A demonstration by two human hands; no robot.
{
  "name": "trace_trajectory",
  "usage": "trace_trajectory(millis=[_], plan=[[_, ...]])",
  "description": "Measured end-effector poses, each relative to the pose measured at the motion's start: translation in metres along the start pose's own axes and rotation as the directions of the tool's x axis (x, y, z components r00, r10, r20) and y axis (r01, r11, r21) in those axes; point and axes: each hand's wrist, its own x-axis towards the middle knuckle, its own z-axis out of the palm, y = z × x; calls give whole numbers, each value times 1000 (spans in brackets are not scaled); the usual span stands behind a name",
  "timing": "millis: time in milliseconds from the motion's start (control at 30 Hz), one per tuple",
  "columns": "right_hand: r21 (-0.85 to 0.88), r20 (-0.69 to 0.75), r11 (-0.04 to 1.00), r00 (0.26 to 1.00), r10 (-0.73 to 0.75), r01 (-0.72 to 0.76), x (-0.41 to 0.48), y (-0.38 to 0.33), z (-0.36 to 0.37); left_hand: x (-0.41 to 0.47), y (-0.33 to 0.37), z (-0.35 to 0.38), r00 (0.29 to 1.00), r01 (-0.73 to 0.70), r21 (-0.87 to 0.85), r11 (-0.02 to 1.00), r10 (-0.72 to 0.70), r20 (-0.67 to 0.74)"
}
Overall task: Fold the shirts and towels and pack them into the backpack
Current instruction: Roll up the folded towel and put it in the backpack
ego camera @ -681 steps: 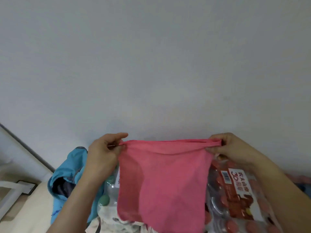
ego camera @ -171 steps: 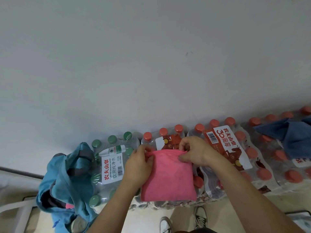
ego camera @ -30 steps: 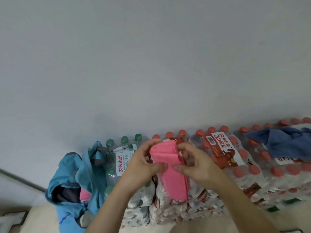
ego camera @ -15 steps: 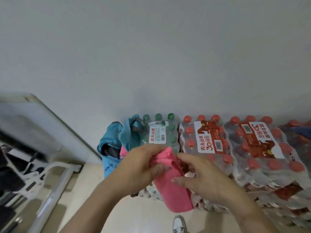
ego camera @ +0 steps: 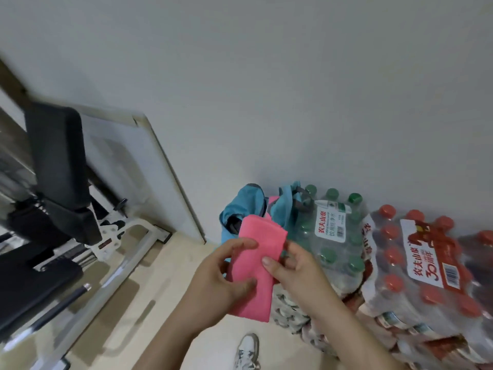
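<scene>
Gripping folded pink towel: left hand and right hand, fingers curled round it, before blue backpack.

**Backpack boxed in on 3 sides**

The blue backpack stands against the wall with its top open. A leaning white board closes off its left. The green-capped bottle pack touches its right, and the red-capped pack lies beyond that. The way in is from above and over the bare floor in front. There the left hand and right hand hold the folded towel. A black padded frame fills the far left.
</scene>
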Motion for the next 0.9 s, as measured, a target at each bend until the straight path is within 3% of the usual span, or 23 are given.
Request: trace_trajectory(millis=[67,100,133,200,233,267,300,367,433,500,567,633,700,767,833,900], plan=[[-309,-156,946,976,-154,100,29,-1,15,25,-14,-18,992,-81,179,980,97,-85],[-486,-205,859,935,-288,158,45,-4,20,40,-20,-29,984,-107,267,958,141,-108],[-668,-178,714,885,-429,212,62,-8,24,55,-25,-39,977,-125,343,931,176,-122],[-928,3,305,824,-567,214,98,-13,30,89,-35,-55,968,-125,460,879,210,-139],[-980,91,102,845,-526,169,117,-14,30,106,-39,-60,969,-113,506,855,207,-133],[-993,114,-29,896,-430,113,133,-17,28,122,-43,-63,972,-107,537,837,201,-119],[-995,65,-86,943,-327,39,148,-20,24,137,-46,-62,976,-114,544,831,195,-94],[-978,-110,-150,968,-223,-146,169,-22,11,161,-46,-55,974,-171,534,828,222,-32],[-939,-260,-144,919,-295,-312,178,-27,-3,183,-48,-41,937,-316,554,770,346,54],[-923,-352,-5,850,-391,-385,177,-23,-19,200,-50,-17,927,-364,582,727,343,152],[-888,-449,256,842,-299,-382,175,-21,-32,213,-57,14,930,-366,627,688,297,217],[-705,-557,563,828,-62,-431,174,-23,-37,216,-60,37,921,-386,635,669,251,297],[-524,-630,734,777,9,-433,178,-25,-45,217,-69,55,889,-440,600,668,232,394],[-505,-671,729,742,6,-462,179,-30,-48,219,-71,58,835,-496,507,705,225,503],[-617,-689,585,720,-78,-527,177,-34,-49,228,-72,53,834,-469,482,740,191,517],[-691,-683,517,690,-238,-505,178,-38,-48,237,-72,51,851,-421,549,722,105,515]])
